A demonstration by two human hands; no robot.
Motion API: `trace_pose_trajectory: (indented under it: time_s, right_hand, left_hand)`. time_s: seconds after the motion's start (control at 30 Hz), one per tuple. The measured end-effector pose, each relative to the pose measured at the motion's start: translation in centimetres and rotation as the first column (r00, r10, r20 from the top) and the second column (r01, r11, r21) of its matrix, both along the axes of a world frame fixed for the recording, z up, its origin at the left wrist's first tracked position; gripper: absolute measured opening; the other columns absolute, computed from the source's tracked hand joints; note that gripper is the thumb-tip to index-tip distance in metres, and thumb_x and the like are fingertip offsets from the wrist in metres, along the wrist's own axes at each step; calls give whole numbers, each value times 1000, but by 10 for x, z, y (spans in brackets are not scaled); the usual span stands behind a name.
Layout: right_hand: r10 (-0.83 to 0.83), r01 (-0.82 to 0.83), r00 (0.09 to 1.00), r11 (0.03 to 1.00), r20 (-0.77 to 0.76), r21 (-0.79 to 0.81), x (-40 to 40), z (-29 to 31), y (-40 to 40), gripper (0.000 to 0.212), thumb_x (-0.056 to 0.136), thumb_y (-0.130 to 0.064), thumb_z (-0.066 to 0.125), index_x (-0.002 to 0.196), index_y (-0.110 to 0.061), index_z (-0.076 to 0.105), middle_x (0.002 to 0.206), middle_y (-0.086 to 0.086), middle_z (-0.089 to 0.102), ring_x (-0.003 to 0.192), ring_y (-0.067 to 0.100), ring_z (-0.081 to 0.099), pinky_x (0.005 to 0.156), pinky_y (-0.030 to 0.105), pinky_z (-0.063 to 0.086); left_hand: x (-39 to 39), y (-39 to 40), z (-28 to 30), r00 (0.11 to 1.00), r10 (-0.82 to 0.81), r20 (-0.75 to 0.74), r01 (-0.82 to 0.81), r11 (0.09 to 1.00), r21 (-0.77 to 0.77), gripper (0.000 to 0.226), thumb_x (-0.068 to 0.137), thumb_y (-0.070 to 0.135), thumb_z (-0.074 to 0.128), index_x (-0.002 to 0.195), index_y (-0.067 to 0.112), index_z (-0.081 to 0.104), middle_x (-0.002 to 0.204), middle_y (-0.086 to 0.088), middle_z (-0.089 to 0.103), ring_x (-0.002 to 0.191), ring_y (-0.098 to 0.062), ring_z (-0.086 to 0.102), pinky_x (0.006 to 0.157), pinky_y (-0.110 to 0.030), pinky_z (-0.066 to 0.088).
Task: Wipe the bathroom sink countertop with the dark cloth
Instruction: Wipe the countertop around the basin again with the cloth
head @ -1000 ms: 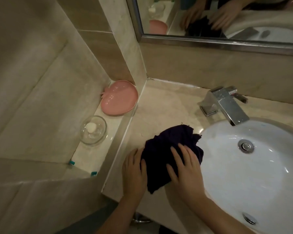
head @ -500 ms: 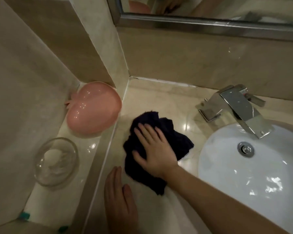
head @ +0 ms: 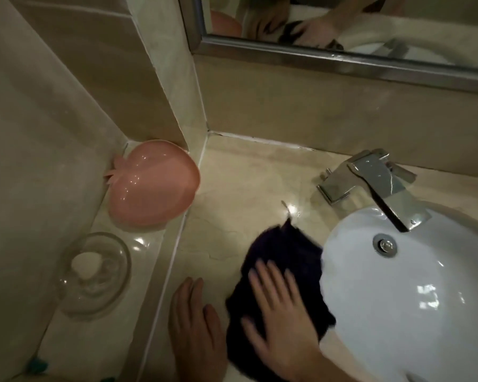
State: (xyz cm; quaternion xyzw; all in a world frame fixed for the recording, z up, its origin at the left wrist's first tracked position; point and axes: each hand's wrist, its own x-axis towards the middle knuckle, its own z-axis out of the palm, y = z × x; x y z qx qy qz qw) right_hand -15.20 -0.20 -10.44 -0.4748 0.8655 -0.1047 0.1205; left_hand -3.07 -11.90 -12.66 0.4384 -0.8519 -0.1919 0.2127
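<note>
Dark cloth (head: 282,274): bunched on the countertop (head: 232,194), touching the left rim of the sink basin (head: 398,299). Your right hand (head: 280,304) lies flat on it, fingers spread, pressing rather than gripping, likely to drag it flat. Your left hand (head: 195,326), left of the basin beside the cloth, rests open-palmed and empty, apparently bracing you.

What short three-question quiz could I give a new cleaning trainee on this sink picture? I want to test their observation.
1. True or false: the right hand presses flat on the dark cloth.
2. What does the cloth's right edge overlap: A the sink basin, B the pink dish, C the glass dish?
3. Where does the left hand rest?

Key: 1 true; 2 A; 3 flat on the countertop, left of the cloth.
</note>
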Motion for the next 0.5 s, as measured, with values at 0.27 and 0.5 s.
trace_pose_trajectory:
  time_s: [0.27, 0.5]
  right_hand:
    - [-61, 61, 998, 998, 12, 36, -99, -4, -16, 75, 91, -73, 40, 157, -41, 24, 168, -4, 14, 154, 24, 15, 124, 46, 4]
    - [-326, 328, 942, 945, -82, 11, -198, -13, -151, 81, 96, -61, 20, 158, -10, 24, 164, 20, 21, 151, 36, 17, 125, 47, 8]
  left_hand:
    - [-6, 2, 1, 999, 40, -27, -40, 999, -25, 44, 92, 18, 40, 123, -1, 65, 131, -20, 60, 116, -40, 57, 99, -47, 44]
    - [-7, 0, -6, 999, 40, -8, -41, 994, -98, 43, 88, 17, 44, 119, 1, 69, 129, -19, 63, 113, -40, 60, 96, -46, 47]
